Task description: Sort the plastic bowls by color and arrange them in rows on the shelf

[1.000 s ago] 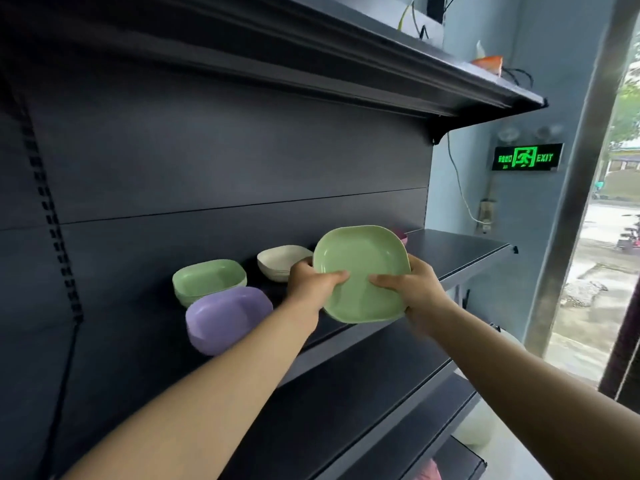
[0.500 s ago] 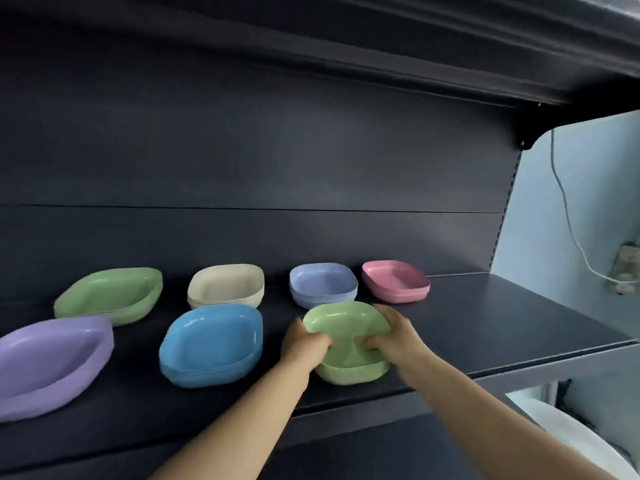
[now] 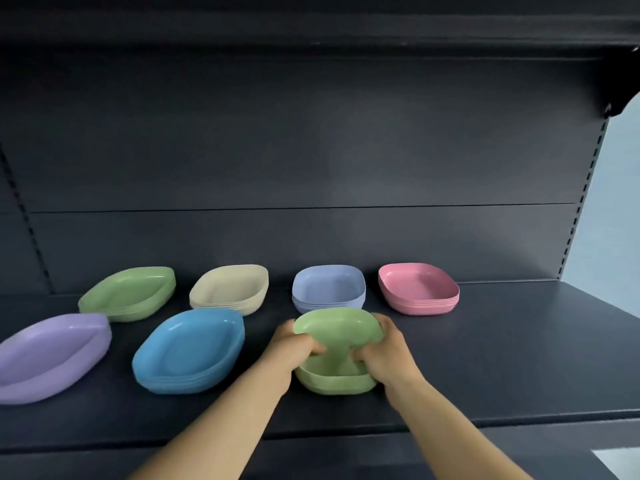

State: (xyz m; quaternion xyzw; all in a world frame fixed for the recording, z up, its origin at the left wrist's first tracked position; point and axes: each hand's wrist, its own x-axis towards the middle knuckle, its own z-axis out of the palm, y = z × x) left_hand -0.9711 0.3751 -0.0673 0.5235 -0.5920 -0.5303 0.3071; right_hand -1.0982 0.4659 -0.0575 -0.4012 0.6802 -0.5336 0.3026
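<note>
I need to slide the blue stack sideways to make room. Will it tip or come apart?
Probably neither. The blue stack sits low and wide, with its bowls nested closely, so it should slide as one. The smooth dark shelf suggests little drag; thin plastic likely means light.

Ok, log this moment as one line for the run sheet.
step: setting down green bowl | left hand: grips left rim | right hand: grips right rim | place: shelf front row, right of blue stack

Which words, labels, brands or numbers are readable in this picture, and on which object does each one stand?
None: no readable text shows on the bowls, such as the green bowls in both hands, or on the dark shelf.
</note>
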